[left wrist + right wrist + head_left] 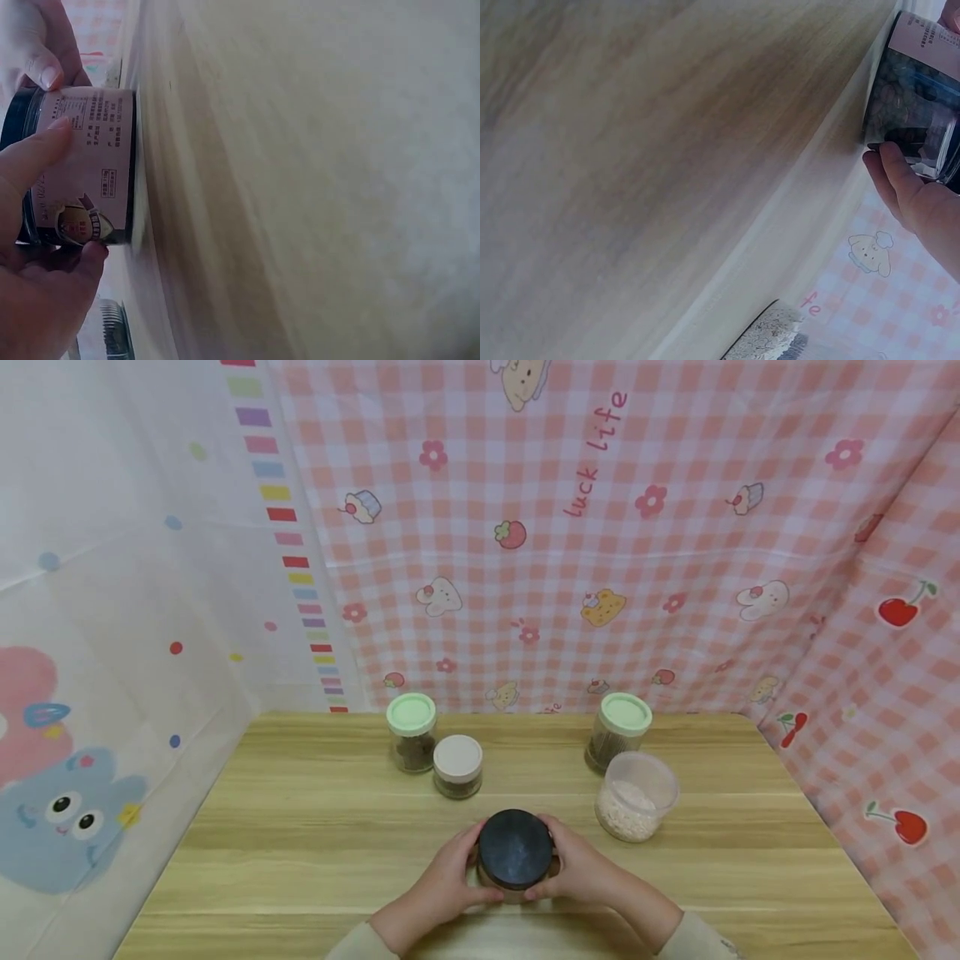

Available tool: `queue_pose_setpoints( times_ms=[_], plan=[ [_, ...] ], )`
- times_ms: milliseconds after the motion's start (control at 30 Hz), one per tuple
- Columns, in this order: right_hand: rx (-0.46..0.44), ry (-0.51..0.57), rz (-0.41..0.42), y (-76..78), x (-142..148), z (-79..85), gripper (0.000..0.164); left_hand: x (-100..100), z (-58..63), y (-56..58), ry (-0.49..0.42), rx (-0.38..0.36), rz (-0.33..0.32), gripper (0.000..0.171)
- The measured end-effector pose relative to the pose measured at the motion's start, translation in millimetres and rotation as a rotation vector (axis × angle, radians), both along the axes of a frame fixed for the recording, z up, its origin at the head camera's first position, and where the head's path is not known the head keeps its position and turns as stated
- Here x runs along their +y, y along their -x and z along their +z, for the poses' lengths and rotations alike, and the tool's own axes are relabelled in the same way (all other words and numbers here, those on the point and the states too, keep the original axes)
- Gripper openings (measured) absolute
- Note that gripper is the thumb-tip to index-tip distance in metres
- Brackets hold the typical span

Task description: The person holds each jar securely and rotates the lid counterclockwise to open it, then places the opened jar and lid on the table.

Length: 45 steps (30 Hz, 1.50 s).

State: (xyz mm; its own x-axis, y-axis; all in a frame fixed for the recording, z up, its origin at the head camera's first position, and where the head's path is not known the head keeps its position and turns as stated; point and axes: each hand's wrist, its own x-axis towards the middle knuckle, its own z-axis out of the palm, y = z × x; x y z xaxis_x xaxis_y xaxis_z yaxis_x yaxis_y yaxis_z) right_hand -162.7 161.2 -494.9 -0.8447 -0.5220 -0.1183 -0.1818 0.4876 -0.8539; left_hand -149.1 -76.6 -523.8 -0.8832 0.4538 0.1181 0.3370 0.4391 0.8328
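A jar with a black lid [515, 849] stands upright near the front middle of the table, between my two hands. A pink printed label [94, 161] wraps its side, and dark pieces show through the clear wall [904, 94] in the right wrist view. My left hand [447, 877] grips the jar from the left, thumb across the label and fingers round the far side. From the right, my right hand [581, 867] holds it, thumb at the front and fingers behind. The lid sits on the jar.
Behind the jar, to the left, stand a green-lidded jar [412, 743] and a short white-lidded jar [458, 768]. At right are another green-lidded jar [618, 731] and an uncovered clear tub [637, 797] of pale flakes. Printed cloth [555, 568] hangs along the table's back edge.
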Motion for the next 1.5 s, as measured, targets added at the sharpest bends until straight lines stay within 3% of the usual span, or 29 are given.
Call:
queue_pose_setpoints(
  times_ms=[167, 433, 767, 867, 1000, 1167, 1500],
  plan=[
    [-0.006, -0.015, -0.006, 0.1, -1.1, 2.2, 0.103, -0.3, 0.4, 1.4, -0.028, -0.029, 0.002, 0.095],
    [-0.009, -0.002, -0.006, -0.8, -3.8, 6.3, 0.100, 4.3, -1.7, 4.3, 0.004, -0.003, 0.011, 0.098],
    [0.019, -0.006, 0.015, 0.2, -4.9, 9.5, 0.097, 9.1, -5.5, 8.5, 0.022, -0.049, 0.042, 0.103],
    [0.057, -0.072, 0.013, 1.6, -5.9, 15.0, 0.105, 9.1, -6.3, 9.0, 0.021, -0.050, 0.056, 0.101],
    [0.201, -0.242, 0.030, 4.5, -12.3, 27.0, 0.114, 8.3, -8.2, 9.7, 0.015, -0.053, 0.059, 0.100],
    [0.330, -0.423, 0.074, 4.7, -25.9, 39.1, 0.113, 7.1, -10.0, 10.3, 0.034, -0.043, 0.061, 0.099],
    [0.361, -0.534, 0.016, 3.3, -43.8, 41.3, 0.112, 6.8, -10.8, 11.7, 0.024, -0.032, 0.051, 0.095]
  ],
)
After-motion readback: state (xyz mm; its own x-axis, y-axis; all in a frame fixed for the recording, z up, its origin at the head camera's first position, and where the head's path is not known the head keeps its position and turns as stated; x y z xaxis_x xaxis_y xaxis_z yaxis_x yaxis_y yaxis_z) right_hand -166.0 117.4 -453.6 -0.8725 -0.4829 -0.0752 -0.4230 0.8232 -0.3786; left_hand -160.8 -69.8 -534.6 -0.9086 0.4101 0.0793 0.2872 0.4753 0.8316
